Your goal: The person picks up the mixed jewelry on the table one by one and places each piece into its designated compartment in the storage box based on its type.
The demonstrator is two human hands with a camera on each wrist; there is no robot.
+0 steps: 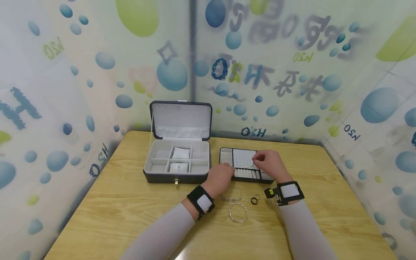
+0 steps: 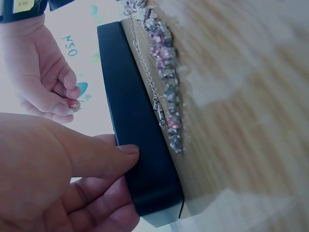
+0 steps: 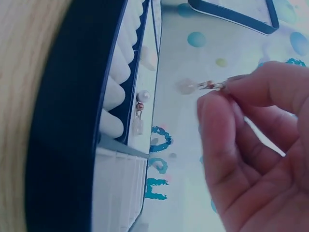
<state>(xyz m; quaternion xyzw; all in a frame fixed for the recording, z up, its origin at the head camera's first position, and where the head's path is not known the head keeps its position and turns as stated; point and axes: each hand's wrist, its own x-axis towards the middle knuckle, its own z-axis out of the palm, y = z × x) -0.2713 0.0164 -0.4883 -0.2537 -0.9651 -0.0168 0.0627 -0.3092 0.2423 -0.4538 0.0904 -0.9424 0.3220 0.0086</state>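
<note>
Two hands: both are working at the small jewellery tray (image 1: pixel 227 150), right of the open jewellery box (image 1: pixel 177 159).
Right hand (image 1: pixel 271 164): thumb and forefinger are pinching a tiny earring (image 3: pixel 207 86), holding it just above the tray's far part.
Left hand (image 1: pixel 221 177): thumb (image 2: pixel 96 157) and curled fingers are gripping the tray's near-left edge.
Earring handling: it is looking very light, thin, easily bent and easily dropped; a fingertip pinch at the metal hook seems safest.
Nearby: a chain (image 1: pixel 231 198), bangle (image 1: pixel 238 212) and rings (image 1: pixel 255 199) are lying near on the table (image 1: pixel 130 216).
</note>
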